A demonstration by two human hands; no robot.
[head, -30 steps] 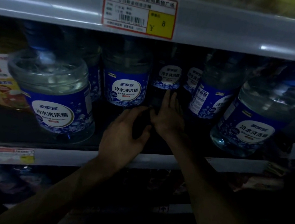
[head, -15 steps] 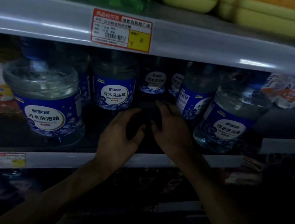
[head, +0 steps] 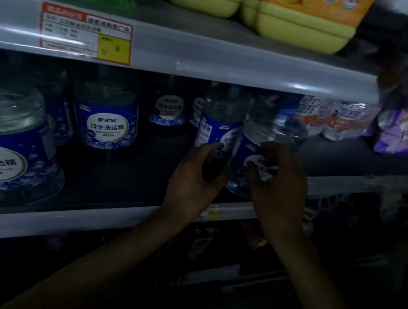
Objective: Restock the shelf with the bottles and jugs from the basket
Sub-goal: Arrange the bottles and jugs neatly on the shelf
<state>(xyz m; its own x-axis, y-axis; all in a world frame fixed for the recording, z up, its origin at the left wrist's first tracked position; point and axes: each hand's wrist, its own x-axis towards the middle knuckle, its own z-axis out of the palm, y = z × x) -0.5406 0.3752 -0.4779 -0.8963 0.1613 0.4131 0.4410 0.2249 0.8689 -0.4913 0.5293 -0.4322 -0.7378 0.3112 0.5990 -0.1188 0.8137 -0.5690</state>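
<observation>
Left grip (head: 197,177) is curled round the foot of a slim bottle (head: 219,127), thumb up on its blue label. Right grip (head: 279,191) has its fingers hooked over the label of the round jug (head: 272,133) right beside it. The two containers touch, both just past our knuckles at the front lip of the shelf (head: 94,219). It's dim in here, so we can't tell whether the jug sits flat or leans.

We'd say we're in the placing step, settling this pair into the row. Off to the left of the grips there's an open stretch of shelf, then two matching jugs, one further back (head: 107,122) and one right at the edge (head: 1,147). Beyond the grips more blue labels sit deep in the shadow. To the right lie soft pouches (head: 335,119); above them hangs the price tag (head: 85,36).

Next, we reckon: ease both back in line, labels facing out, bases flat, then let go without nudging the neighbours. The basket isn't in view.
</observation>
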